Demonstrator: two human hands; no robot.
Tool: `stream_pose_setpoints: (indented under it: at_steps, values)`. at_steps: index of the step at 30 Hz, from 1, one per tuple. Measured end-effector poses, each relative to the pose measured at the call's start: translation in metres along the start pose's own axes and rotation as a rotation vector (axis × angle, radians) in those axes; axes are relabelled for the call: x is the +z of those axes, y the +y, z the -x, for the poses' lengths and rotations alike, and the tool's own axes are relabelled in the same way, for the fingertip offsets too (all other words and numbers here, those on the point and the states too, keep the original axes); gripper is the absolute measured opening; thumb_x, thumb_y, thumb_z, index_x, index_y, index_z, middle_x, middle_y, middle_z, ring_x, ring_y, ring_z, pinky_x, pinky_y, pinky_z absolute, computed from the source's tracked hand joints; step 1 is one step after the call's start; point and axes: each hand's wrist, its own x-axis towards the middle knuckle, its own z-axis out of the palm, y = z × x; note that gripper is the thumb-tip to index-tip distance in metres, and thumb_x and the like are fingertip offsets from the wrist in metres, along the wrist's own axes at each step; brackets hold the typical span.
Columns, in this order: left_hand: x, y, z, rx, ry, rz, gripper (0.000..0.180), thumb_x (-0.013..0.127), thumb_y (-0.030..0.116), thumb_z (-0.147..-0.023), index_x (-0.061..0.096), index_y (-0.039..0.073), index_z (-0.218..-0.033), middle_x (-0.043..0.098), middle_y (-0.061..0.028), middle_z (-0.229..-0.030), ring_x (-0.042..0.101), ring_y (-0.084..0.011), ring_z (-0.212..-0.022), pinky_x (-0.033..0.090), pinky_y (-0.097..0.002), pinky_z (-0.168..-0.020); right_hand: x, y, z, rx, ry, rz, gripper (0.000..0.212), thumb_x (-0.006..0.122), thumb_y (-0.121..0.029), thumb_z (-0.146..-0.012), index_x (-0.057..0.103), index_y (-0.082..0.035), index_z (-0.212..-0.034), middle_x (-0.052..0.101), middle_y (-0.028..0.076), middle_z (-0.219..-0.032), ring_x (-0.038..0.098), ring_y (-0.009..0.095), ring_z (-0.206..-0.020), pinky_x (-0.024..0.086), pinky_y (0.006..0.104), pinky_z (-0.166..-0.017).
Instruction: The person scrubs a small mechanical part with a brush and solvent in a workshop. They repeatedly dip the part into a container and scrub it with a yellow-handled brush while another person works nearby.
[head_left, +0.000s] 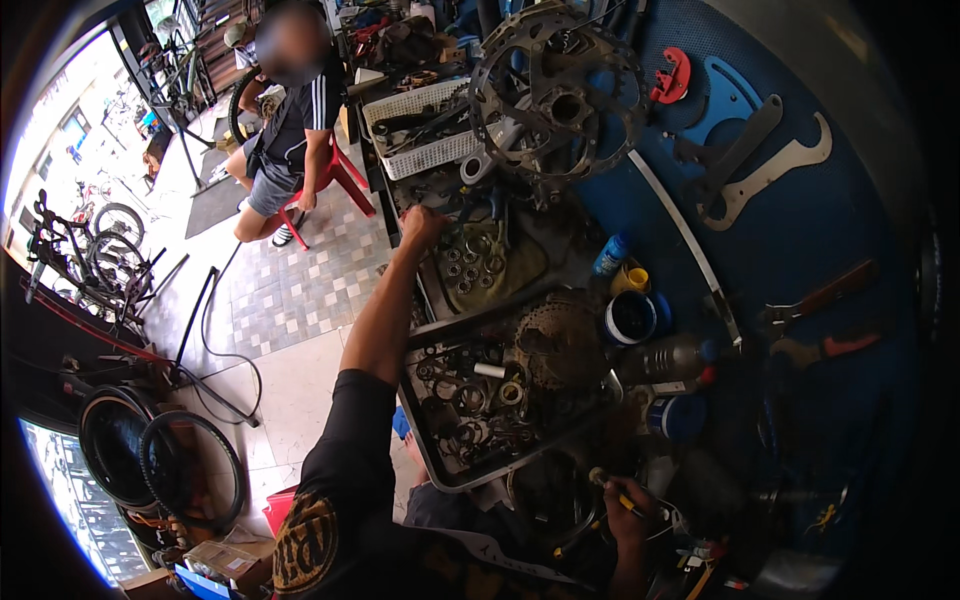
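My left hand reaches far forward to the bench's left edge, close to the white basket. Its fingers are curled, and what they hold, if anything, cannot be made out. Just right of it, several ring-shaped bearings lie on a dirty cloth. Low on the right, my right hand is closed round a slim tool with a yellow and black handle. Left of that hand is a dark round part, partly in shadow. A black-rimmed tray of small metal parts and a sprocket cassette lies between my hands.
A white basket holds tools. Chainrings hang above the bench. Blue tubs, a bottle and wall-hung wrenches stand right. A seated person, bicycles and tyres are left.
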Motion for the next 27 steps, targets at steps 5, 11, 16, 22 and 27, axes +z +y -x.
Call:
stream_pose_setpoints:
  at_steps: [5,11,16,22,27]
  values:
    - [-0.006,0.006,-0.002,0.029,-0.044,-0.221,0.047,0.081,0.044,-0.083,0.081,0.007,-0.111,0.075,-0.0213,-0.121,0.065,-0.0379,-0.122,0.041,-0.0533,-0.112,-0.002,-0.002,-0.004,-0.105,0.057,-0.03,0.025,0.079,-0.025,-0.095,0.076,-0.003,-0.108,0.076,0.013,-0.085,0.074,0.02,-0.082,0.056,0.0348,-0.075]
    - [-0.076,0.069,0.145,0.37,0.229,0.143,0.038,0.079,0.028,-0.09,0.074,0.003,-0.119,0.074,-0.022,-0.116,0.07,-0.0387,-0.105,0.055,-0.0475,-0.094,-0.006,-0.006,0.006,-0.086,0.032,-0.058,0.028,0.077,-0.029,-0.097,0.076,-0.004,-0.109,0.075,0.011,-0.083,0.072,0.017,-0.078,0.055,0.0337,-0.073]
    - [-0.064,0.138,0.377,0.613,-0.199,0.259,0.033,0.077,0.019,-0.094,0.071,0.004,-0.123,0.072,-0.0197,-0.114,0.073,-0.0372,-0.103,0.059,-0.0439,-0.087,0.0,-0.01,0.013,-0.194,-0.03,-0.167,0.032,0.077,-0.034,-0.098,0.076,-0.005,-0.113,0.075,0.01,-0.083,0.072,0.015,-0.078,0.054,0.0323,-0.07]
    - [-0.011,0.144,0.514,0.783,-0.568,-0.037,0.036,0.072,0.025,-0.096,0.07,0.003,-0.125,0.069,-0.02,-0.126,0.069,-0.04,-0.116,0.06,-0.0489,-0.093,-0.004,-0.018,0.019,-0.383,-0.019,-0.137,0.031,0.076,-0.03,-0.099,0.075,-0.002,-0.112,0.075,0.008,-0.081,0.073,0.016,-0.076,0.055,0.0317,-0.069]
    - [0.041,0.106,0.537,0.884,-0.435,-0.389,0.05,0.069,0.024,-0.093,0.065,0.002,-0.137,0.062,-0.0214,-0.143,0.057,-0.0377,-0.137,0.044,-0.0492,-0.117,-0.018,-0.02,0.022,-0.482,0.04,-0.119,0.03,0.075,-0.032,-0.101,0.075,-0.004,-0.112,0.077,0.01,-0.082,0.075,0.018,-0.077,0.056,0.032,-0.067]
